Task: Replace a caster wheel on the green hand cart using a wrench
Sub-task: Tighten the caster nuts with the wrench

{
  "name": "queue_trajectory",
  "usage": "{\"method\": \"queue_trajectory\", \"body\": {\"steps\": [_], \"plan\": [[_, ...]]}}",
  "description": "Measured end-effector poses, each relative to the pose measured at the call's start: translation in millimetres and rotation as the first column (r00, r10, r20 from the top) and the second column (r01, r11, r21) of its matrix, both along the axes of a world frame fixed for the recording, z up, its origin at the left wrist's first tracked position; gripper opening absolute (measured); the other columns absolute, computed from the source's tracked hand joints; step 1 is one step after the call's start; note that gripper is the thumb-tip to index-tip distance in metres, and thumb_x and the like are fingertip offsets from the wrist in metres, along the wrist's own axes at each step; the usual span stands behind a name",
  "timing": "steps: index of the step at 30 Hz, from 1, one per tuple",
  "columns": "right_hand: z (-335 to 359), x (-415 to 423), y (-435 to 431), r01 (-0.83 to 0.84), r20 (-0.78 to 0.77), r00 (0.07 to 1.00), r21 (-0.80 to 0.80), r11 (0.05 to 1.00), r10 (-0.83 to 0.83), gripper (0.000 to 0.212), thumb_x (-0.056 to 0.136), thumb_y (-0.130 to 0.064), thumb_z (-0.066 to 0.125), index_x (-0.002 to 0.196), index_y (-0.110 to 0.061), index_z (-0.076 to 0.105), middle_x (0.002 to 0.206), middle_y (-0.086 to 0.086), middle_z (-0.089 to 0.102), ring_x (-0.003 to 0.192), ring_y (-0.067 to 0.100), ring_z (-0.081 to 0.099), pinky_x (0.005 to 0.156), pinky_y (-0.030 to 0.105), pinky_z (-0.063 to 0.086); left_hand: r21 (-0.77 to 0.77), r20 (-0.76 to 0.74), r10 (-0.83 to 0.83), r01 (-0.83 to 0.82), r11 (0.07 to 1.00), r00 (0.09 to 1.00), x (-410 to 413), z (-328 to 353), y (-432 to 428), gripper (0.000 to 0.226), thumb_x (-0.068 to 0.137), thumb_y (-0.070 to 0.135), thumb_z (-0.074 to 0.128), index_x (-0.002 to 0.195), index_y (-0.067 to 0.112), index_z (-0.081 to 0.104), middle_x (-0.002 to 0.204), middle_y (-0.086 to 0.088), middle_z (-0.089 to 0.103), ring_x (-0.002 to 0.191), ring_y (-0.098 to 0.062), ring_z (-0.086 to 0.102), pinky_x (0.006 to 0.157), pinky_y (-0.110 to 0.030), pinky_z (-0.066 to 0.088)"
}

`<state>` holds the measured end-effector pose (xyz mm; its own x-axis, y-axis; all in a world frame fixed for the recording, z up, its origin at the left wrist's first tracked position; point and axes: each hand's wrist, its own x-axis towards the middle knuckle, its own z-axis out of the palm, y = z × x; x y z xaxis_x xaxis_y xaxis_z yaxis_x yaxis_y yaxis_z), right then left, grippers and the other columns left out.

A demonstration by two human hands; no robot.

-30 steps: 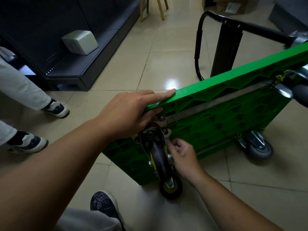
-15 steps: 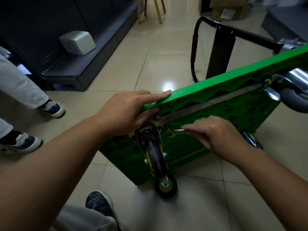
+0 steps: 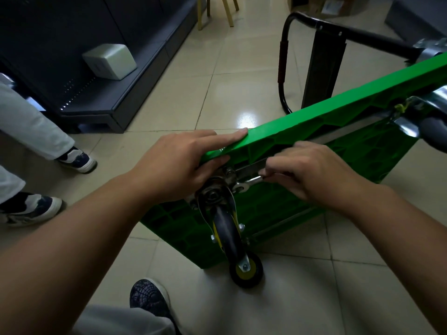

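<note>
The green hand cart (image 3: 314, 187) stands tipped on its edge on the tiled floor, underside facing me. A black caster wheel (image 3: 229, 235) with a yellow hub is mounted at its near corner by a metal swivel plate. My left hand (image 3: 183, 163) grips the cart's top edge just above that plate. My right hand (image 3: 312, 172) is closed on the handle of a silver wrench (image 3: 246, 183). The wrench's open jaw sits at a bolt on the right side of the caster plate.
Another caster (image 3: 433, 136) shows at the cart's right end, and the black folded handle (image 3: 312, 56) rests on the floor behind. My shoe (image 3: 150, 298) is below the cart. Another person's legs and shoes (image 3: 77, 159) stand at left by a dark shelf holding a white box (image 3: 110, 61).
My right hand left the wheel fork, came up holding the wrench, and has now brought its jaw leftward onto the bolt by the caster plate. My left hand has stayed on the cart's edge.
</note>
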<state>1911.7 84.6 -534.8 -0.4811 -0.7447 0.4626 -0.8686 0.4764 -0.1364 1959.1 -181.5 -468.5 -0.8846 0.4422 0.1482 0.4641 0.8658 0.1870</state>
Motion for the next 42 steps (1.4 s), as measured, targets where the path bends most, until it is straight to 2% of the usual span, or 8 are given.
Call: {"method": "queue_trajectory", "body": {"steps": [10,15,19,26,30,33,37,42], "plan": [[-24,8,-14,0.072,-0.069,0.995,-0.052,0.996,-0.076,0.011,0.09,-0.02,0.074,0.084,-0.016,0.067,0.072,0.002,0.067,0.064,0.028,0.062,0.061,0.034,0.042,-0.01,-0.026,-0.012,0.011,1.0,1.0,0,-1,0,0.053,0.106,0.037,0.053,0.156,0.044,0.038,0.123,0.004,0.07,0.099,-0.024,0.068,0.076,-0.046,0.056],[-71,22,-19,0.317,0.283,0.926,-0.22,0.922,-0.251,0.021,0.088,-0.039,0.071,0.084,-0.027,0.054,0.071,-0.007,0.064,0.062,0.02,0.057,0.055,0.025,0.036,-0.012,-0.04,-0.01,0.009,1.0,0.999,-1,-2,0,0.052,0.105,0.038,0.051,0.156,0.043,0.04,0.126,0.006,0.069,0.102,-0.023,0.068,0.078,-0.045,0.056],[-108,48,-53,0.625,0.855,0.519,-0.369,0.688,-0.012,0.023,0.089,-0.019,0.076,0.076,-0.02,0.057,0.069,-0.003,0.066,0.066,0.007,0.063,0.06,0.025,0.049,-0.018,-0.031,0.0,0.0,1.0,1.0,0,-2,1,0.054,0.103,0.042,0.047,0.156,0.044,0.039,0.121,0.006,0.07,0.097,-0.022,0.067,0.076,-0.044,0.056],[-120,96,-110,0.827,0.842,0.018,-0.315,0.466,0.538,0.027,0.096,-0.003,0.064,0.075,-0.019,0.06,0.077,0.015,0.069,0.068,0.027,0.063,0.057,0.032,0.05,-0.024,-0.032,-0.003,0.003,1.0,0.999,-1,-2,0,0.052,0.105,0.04,0.049,0.156,0.046,0.038,0.124,0.005,0.07,0.098,-0.023,0.067,0.076,-0.046,0.056],[-123,89,-53,0.632,0.943,0.316,-0.294,0.717,0.107,0.024,0.097,-0.023,0.066,0.076,-0.023,0.055,0.067,0.005,0.06,0.062,0.017,0.054,0.06,0.036,0.042,-0.014,-0.014,-0.001,0.001,1.0,1.0,0,0,0,0.054,0.104,0.039,0.052,0.156,0.046,0.038,0.13,0.002,0.069,0.109,-0.026,0.068,0.083,-0.048,0.056],[-98,64,-9,0.435,0.619,0.707,0.003,0.9,-0.343,0.022,0.095,-0.045,0.062,0.087,-0.027,0.052,0.07,-0.005,0.057,0.062,0.014,0.055,0.056,0.036,0.044,-0.01,-0.03,-0.004,0.004,1.0,1.0,1,-1,0,0.054,0.104,0.039,0.054,0.155,0.045,0.04,0.134,0.003,0.068,0.11,-0.025,0.068,0.083,-0.047,0.056],[-37,28,0,0.216,0.147,0.964,0.044,0.975,-0.22,0.02,0.095,-0.044,0.056,0.089,-0.025,0.06,0.075,-0.007,0.06,0.062,0.02,0.057,0.054,0.031,0.045,-0.02,-0.021,-0.001,0.001,1.0,1.0,2,-1,1,0.054,0.103,0.041,0.051,0.156,0.046,0.038,0.137,0.007,0.066,0.112,-0.022,0.067,0.084,-0.044,0.055],[-5,14,-9,0.174,-0.134,0.978,0.106,0.979,-0.16,0.018,0.091,-0.036,0.071,0.088,-0.018,0.068,0.075,0.001,0.066,0.065,0.027,0.063,0.057,0.032,0.042,-0.04,-0.01,0.007,-0.007,0.999,1.0,2,0,2,0.056,0.102,0.044,0.046,0.156,0.047,0.036,0.129,0.007,0.067,0.104,-0.022,0.066,0.081,-0.044,0.054]]}}
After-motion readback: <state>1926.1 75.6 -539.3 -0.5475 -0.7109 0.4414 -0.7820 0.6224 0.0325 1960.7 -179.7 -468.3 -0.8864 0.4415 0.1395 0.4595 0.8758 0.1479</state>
